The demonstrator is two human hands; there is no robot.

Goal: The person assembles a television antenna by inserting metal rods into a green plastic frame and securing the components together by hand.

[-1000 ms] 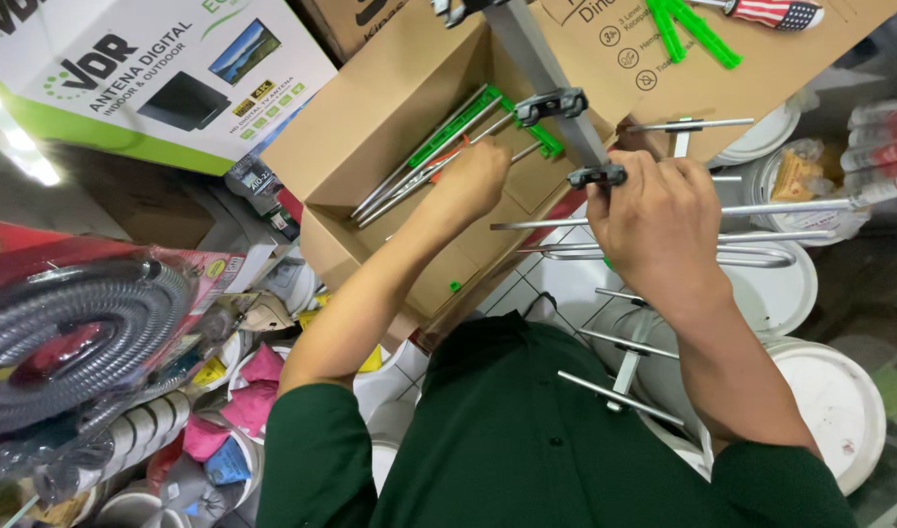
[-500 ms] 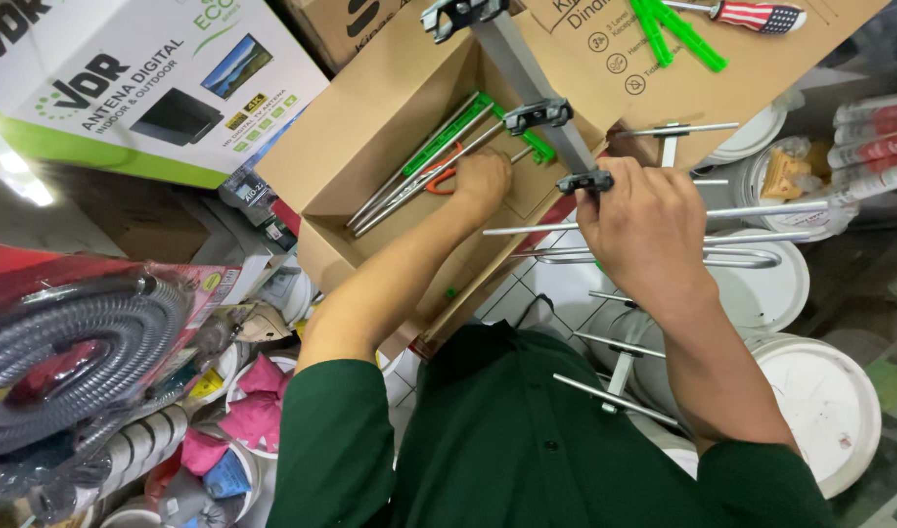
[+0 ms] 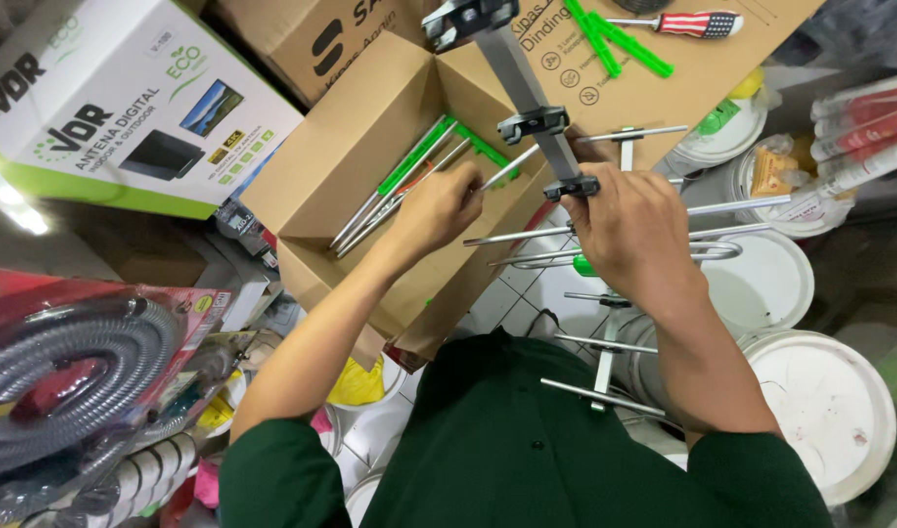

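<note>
Grey metal antenna boom (image 3: pixel 527 93), thin crossrods; right hand (image 3: pixel 629 230) grips it, left hand (image 3: pixel 439 207) pinches rod (image 3: pixel 502 171).

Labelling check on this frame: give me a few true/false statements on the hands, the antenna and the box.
1. The right hand grips the antenna boom. True.
2. The left hand holds the screwdriver. False: it holds a thin metal rod; the screwdriver lies on the cardboard flap.
3. The open cardboard box is empty. False: green-tipped rods lie inside.
4. White buckets stand below the antenna. True.
</note>
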